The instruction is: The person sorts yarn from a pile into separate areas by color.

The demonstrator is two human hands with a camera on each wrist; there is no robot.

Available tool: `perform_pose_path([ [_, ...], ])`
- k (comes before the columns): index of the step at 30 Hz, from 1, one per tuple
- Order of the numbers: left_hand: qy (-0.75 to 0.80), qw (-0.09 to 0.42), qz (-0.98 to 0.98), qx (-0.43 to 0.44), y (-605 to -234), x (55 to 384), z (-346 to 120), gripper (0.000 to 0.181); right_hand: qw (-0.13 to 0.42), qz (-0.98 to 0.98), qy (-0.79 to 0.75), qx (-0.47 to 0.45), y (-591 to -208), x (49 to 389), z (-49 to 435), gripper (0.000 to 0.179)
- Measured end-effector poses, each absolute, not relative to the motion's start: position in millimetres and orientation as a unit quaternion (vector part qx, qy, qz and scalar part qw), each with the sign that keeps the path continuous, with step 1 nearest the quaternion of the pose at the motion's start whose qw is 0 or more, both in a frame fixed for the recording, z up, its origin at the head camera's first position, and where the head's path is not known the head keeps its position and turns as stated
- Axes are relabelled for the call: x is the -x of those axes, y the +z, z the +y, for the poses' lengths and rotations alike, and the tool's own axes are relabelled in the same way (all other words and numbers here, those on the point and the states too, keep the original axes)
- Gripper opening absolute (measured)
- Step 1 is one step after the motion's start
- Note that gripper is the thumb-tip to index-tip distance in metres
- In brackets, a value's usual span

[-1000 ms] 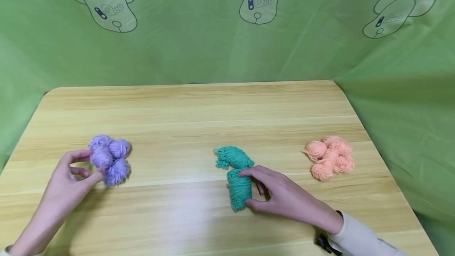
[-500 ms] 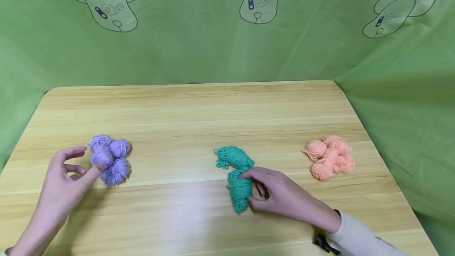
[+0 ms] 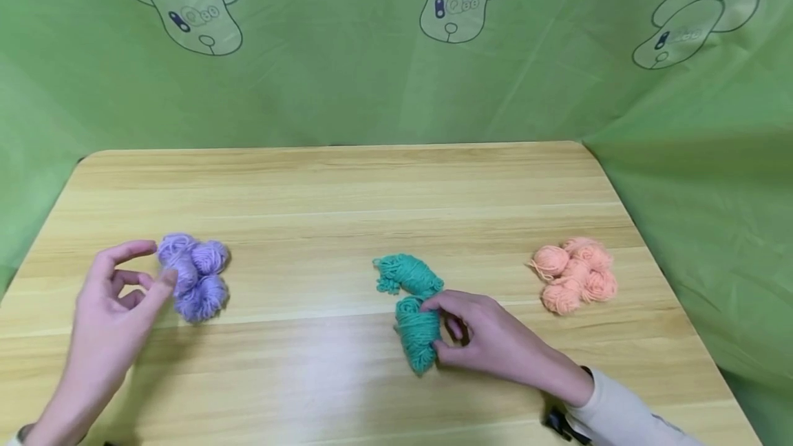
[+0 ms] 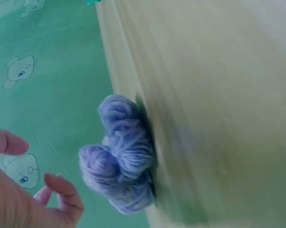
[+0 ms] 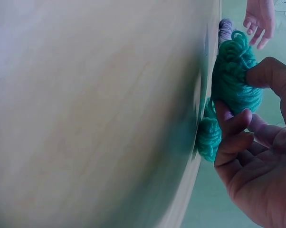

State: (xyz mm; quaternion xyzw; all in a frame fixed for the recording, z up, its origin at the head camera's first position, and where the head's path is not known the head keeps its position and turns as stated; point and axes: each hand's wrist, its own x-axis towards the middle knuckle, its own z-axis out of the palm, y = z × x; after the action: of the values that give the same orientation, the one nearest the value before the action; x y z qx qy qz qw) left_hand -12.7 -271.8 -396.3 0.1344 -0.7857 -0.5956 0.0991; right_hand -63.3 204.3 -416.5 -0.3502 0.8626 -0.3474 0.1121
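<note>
On the left of the table, several purple yarn balls [image 3: 209,294] lie in a small pile, one on top of the others. My left hand [image 3: 108,308] hovers at the pile's left side, fingers loosely bent; the left wrist view shows a gap between its fingertips and the purple yarn [image 4: 128,152]. Near the middle, my right hand [image 3: 489,336] holds the nearer green yarn ball [image 3: 416,336] between thumb and fingers. In the right wrist view the thumb presses one side of this green yarn [image 5: 233,80] and fingers reach the other. A second green yarn ball [image 3: 405,274] lies just beyond it.
Several peach yarn balls [image 3: 577,274] are bunched on the right side of the wooden table [image 3: 322,191]. A green curtain [image 3: 334,74] with printed animal heads hangs behind the table and along its right side.
My left hand has drawn back from the purple balls and lifted slightly, its fingers leaving the top ball. The nearer green ball has turned a little under my right hand.
</note>
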Motion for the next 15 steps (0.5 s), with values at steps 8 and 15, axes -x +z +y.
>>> perform_pose_path([
  [8, -0.550, 0.072, -0.829, -0.071, -393, 18, -254, 0.049, 0.090, 0.850, -0.368, 0.366, -415, 64, 204, 0.052],
  [15, -0.551, 0.076, -0.830, -0.047, -390, 25, -239, 0.043, 0.094, 0.841, -0.406, 0.345, -411, 65, 205, 0.052],
])
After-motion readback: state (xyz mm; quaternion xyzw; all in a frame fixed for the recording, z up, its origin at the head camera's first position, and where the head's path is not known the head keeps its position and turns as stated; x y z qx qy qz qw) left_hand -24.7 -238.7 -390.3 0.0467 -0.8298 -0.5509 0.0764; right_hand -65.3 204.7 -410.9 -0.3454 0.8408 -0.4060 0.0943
